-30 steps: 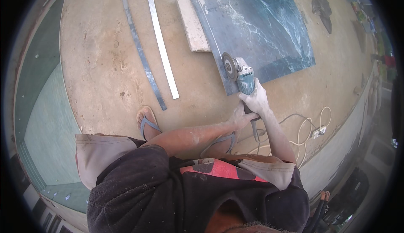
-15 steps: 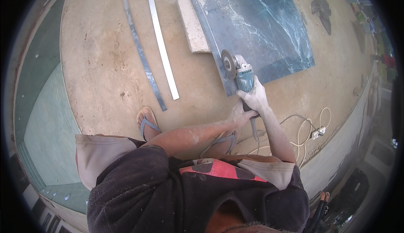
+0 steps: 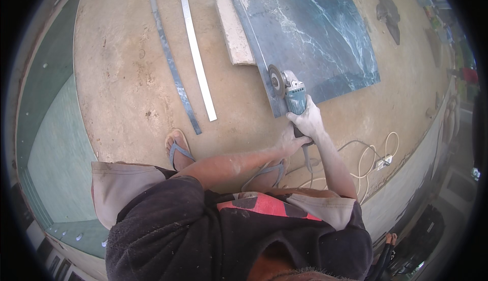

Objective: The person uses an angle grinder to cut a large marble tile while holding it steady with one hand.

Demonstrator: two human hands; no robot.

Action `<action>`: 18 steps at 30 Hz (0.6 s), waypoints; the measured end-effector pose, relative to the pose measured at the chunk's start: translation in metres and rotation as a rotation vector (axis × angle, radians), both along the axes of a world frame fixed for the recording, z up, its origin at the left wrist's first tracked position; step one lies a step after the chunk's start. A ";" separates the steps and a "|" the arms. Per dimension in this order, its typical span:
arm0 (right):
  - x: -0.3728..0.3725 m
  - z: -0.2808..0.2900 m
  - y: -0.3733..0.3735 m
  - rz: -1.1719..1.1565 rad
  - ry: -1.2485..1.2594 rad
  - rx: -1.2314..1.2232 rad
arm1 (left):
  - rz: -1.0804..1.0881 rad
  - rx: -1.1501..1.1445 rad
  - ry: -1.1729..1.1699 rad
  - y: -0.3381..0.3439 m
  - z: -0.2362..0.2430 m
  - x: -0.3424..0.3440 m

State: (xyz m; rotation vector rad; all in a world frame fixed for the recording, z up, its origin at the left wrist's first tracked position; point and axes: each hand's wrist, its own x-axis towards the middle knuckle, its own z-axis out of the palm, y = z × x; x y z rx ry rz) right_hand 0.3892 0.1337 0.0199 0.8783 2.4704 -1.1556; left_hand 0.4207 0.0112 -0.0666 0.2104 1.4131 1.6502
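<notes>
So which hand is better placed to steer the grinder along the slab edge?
Probably the right hand: it grips the body of the teal angle grinder just behind the disc, at the edge of the dark green marble slab. The left hand holds further back.

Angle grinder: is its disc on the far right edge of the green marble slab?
No, the angle grinder has its disc at the near left edge of the green marble slab.

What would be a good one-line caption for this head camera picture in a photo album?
Both hands, right hand ahead of left hand, grip a teal angle grinder at the green marble slab edge.
</notes>
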 end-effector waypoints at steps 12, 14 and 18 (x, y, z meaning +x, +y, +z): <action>-0.008 -0.003 0.002 -0.026 0.030 -0.002 | 0.011 0.018 -0.015 0.004 0.001 -0.008; -0.011 -0.004 0.003 -0.024 0.038 -0.005 | 0.009 0.026 -0.036 0.003 0.002 -0.012; -0.018 -0.003 0.003 -0.025 0.043 -0.023 | 0.016 -0.001 0.049 0.001 0.015 -0.022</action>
